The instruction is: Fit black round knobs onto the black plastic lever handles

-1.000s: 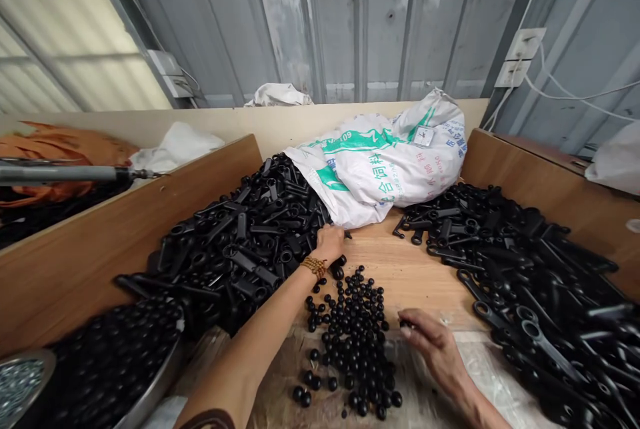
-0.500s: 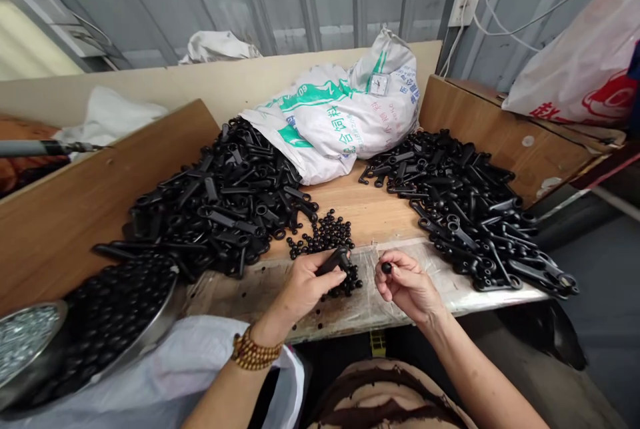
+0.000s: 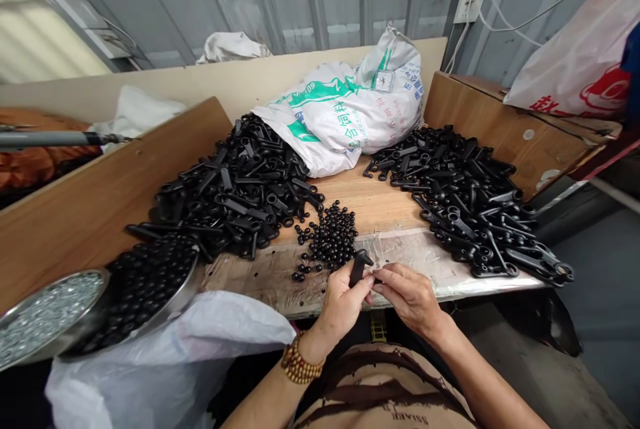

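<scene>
My left hand [image 3: 343, 305] is closed round a black plastic crank handle [image 3: 359, 269], its angled end pointing up and to the right. Thumb and fingers of my right hand [image 3: 413, 295] are pinched at the lower end of that handle, close against my left fingertips. Between them a small black ball [image 3: 378, 280] shows only in part; most of it is covered by the fingers. Just behind my hands lies a loose cluster of black balls [image 3: 334, 235] on the bench. Heaps of similar handles flank it, one left [image 3: 240, 199] and one right [image 3: 465, 202].
A metal bowl of black balls [image 3: 150, 282] and a bowl of small shiny metal pieces [image 3: 50, 315] stand at the left. A white printed sack [image 3: 345, 115] lies at the back. Wooden boards [image 3: 115, 182] edge the bench [image 3: 240, 282]. A white plastic bag [image 3: 165, 355] hangs in front.
My right hand has come left and my hands now meet at the handle, where they were apart before. The handle stands more upright, and the view has shifted slightly left.
</scene>
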Demonstrator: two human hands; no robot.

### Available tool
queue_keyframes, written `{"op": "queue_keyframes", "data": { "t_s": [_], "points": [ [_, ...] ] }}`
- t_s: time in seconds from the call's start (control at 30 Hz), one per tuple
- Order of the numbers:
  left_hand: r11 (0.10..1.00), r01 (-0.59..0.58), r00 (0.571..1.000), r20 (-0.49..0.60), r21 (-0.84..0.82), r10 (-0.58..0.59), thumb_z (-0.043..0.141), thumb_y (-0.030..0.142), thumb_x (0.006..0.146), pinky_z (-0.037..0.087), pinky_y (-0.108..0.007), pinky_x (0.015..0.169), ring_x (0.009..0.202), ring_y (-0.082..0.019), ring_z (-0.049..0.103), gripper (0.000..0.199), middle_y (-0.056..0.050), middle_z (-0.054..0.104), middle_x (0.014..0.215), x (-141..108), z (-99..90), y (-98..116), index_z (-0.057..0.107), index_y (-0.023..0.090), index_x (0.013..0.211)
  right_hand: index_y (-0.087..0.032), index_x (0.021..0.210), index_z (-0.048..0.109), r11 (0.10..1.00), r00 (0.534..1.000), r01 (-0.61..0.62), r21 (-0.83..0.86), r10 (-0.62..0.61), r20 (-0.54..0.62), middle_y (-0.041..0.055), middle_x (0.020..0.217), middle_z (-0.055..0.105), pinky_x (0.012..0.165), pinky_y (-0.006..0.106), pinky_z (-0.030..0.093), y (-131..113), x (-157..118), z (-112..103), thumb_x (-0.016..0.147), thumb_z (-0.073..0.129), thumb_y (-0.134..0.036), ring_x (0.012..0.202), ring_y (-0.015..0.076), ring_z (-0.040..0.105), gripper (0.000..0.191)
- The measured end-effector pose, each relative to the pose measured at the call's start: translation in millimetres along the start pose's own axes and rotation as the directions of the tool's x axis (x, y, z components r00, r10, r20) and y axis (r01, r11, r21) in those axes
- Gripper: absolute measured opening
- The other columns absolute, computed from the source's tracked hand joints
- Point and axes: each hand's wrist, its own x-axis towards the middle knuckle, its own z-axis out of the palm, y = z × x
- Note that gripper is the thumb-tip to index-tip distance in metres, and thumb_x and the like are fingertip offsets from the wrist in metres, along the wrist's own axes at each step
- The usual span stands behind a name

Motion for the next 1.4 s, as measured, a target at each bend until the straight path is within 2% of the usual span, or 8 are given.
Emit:
{"op": "queue_keyframes", "data": {
  "t_s": [0.13,0.27,0.33,0.4,0.5,0.63,1.03,1.4],
  "points": [
    [0.961,-0.123,0.992,0.048,0.249,0.115,0.049,0.019,0.08,0.04,-0.018,0.054,0.056,-0.009,0.048,0.01,0.003,0.052,0.064,-8,-3.0,0,0.058,0.016,0.082,-0.015,0.096,0.064,0.996,0.987,-0.03,-0.081,0.043,0.157,0.0072,0.075,0.063,0.063,0.028,0.047,3,-5,-1,0.087,0.047,-0.017,0.068,0.017,0.058,0.019],
    [0.92,-0.202,0.979,0.063,0.337,0.192,0.046,0.018,0.084,0.04,-0.019,0.061,0.064,-0.01,0.047,0.012,0.002,0.054,0.07,-11,-3.7,3,0.058,0.017,0.085,-0.016,0.096,0.066,0.969,0.971,-0.196,0.154,0.169,0.168,0.0064,0.08,0.066,0.067,0.028,0.047,6,-4,-4,0.085,0.052,-0.02,0.072,0.0166,0.06,0.018],
    [0.913,-0.221,0.975,0.05,0.342,0.218,0.044,0.02,0.086,0.041,-0.019,0.063,0.064,-0.01,0.048,0.016,0.002,0.054,0.071,-9,-3.7,2,0.057,0.017,0.094,-0.018,0.094,0.068,0.86,0.932,-0.362,0.358,0.336,0.135,0.0047,0.079,0.067,0.062,0.026,0.048,8,-4,-5,0.081,0.06,-0.024,0.067,0.0149,0.06,0.017],
    [0.9,-0.245,0.969,0.053,0.362,0.242,0.043,0.021,0.087,0.042,-0.02,0.063,0.063,-0.01,0.05,0.019,0.001,0.055,0.071,-8,-3.1,0,0.056,0.018,0.1,-0.019,0.092,0.069,0.668,0.856,-0.475,0.572,0.501,0.126,0.0032,0.077,0.067,0.056,0.025,0.048,10,-5,-5,0.075,0.067,-0.026,0.059,0.0126,0.058,0.019],
    [0.863,-0.301,0.952,0.074,0.406,0.297,0.043,0.021,0.088,0.044,-0.019,0.064,0.065,-0.01,0.055,0.02,0.001,0.059,0.074,-6,-0.5,0,0.056,0.019,0.103,-0.019,0.088,0.071,0.4,0.786,-0.465,0.79,0.596,0.162,0.0025,0.073,0.068,0.053,0.025,0.048,8,-5,-3,0.067,0.074,-0.024,0.053,0.0112,0.056,0.022],
    [0.799,-0.385,0.91,0.048,0.462,0.411,0.042,0.017,0.088,0.047,-0.019,0.071,0.073,-0.01,0.061,0.022,0.0,0.065,0.083,-3,3.7,0,0.055,0.02,0.106,-0.019,0.085,0.073,0.245,0.761,-0.408,0.88,0.624,0.179,0.0034,0.067,0.068,0.049,0.024,0.048,2,-2,1,0.063,0.075,-0.021,0.053,0.0128,0.059,0.022],
    [0.684,-0.387,0.88,0.026,0.618,0.475,0.039,0.01,0.085,0.051,-0.025,0.082,0.091,-0.016,0.065,0.032,-0.007,0.068,0.1,2,5.4,-14,0.053,0.016,0.113,-0.017,0.082,0.073,0.184,0.738,-0.375,0.909,0.652,0.172,0.0028,0.062,0.066,0.042,0.021,0.048,-7,3,9,0.065,0.074,-0.024,0.049,0.0118,0.059,0.018],
    [0.333,-0.419,0.724,0.09,0.845,0.684,0.037,0.003,0.079,0.054,-0.03,0.07,0.078,-0.02,0.066,0.04,-0.013,0.069,0.091,6,4.6,-23,0.049,0.008,0.117,-0.014,0.076,0.07,0.069,0.662,-0.379,0.923,0.717,0.218,0.0002,0.05,0.058,0.03,0.015,0.034,-6,2,16,0.065,0.074,-0.026,0.038,0.0076,0.048,0.017]
  ]
}}
